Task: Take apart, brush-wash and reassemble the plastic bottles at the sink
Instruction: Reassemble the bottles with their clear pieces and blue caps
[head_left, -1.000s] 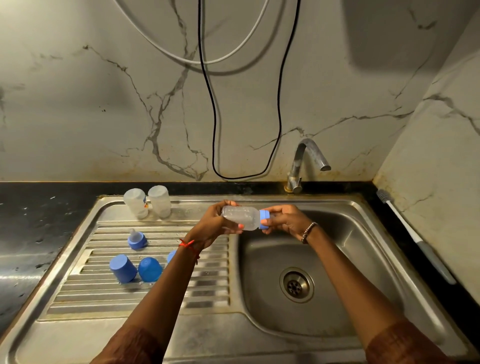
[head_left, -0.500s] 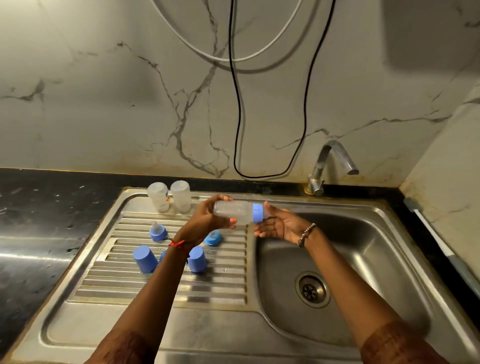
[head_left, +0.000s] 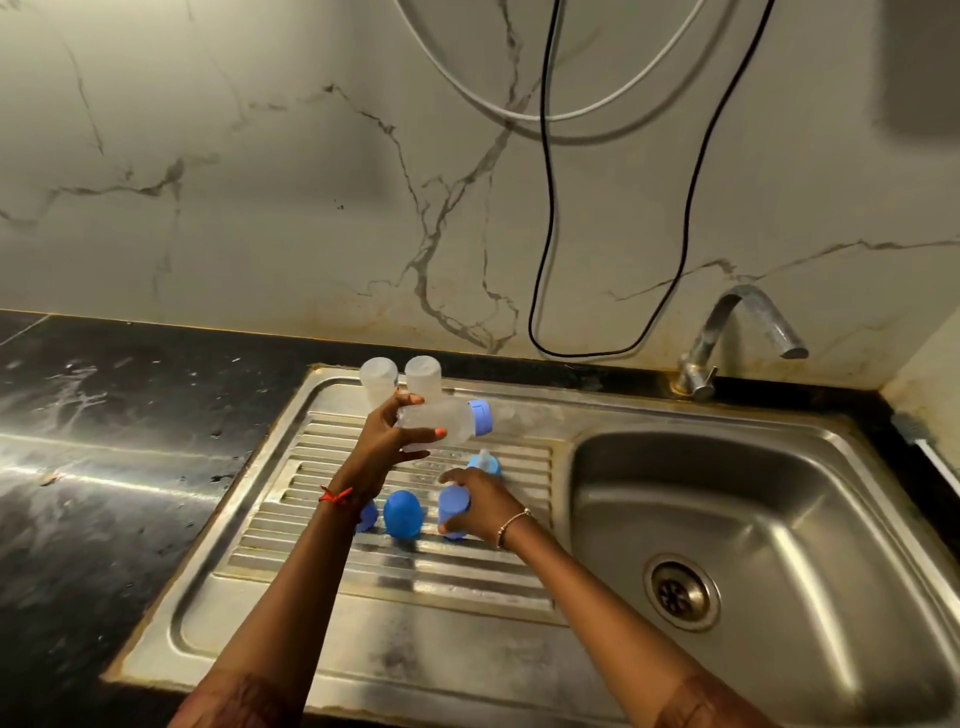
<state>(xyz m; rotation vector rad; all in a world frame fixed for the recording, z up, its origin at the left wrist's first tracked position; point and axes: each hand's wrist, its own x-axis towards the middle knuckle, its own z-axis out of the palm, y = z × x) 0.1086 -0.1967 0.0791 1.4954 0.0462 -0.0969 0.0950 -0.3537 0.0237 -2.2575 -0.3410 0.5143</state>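
1. Your left hand (head_left: 384, 447) grips the clear plastic bottle with blue screw collar (head_left: 447, 423), held sideways above the ribbed steel drainboard (head_left: 467, 577).
2. Your right hand (head_left: 485, 506): fingers curled round a blue plastic cap (head_left: 452, 512) standing on the drainboard.
3. A second blue domed cap (head_left: 403, 513) sits just beside it.
4. Two frosted bottle bodies (head_left: 379, 376) stand at the drainboard's back edge.
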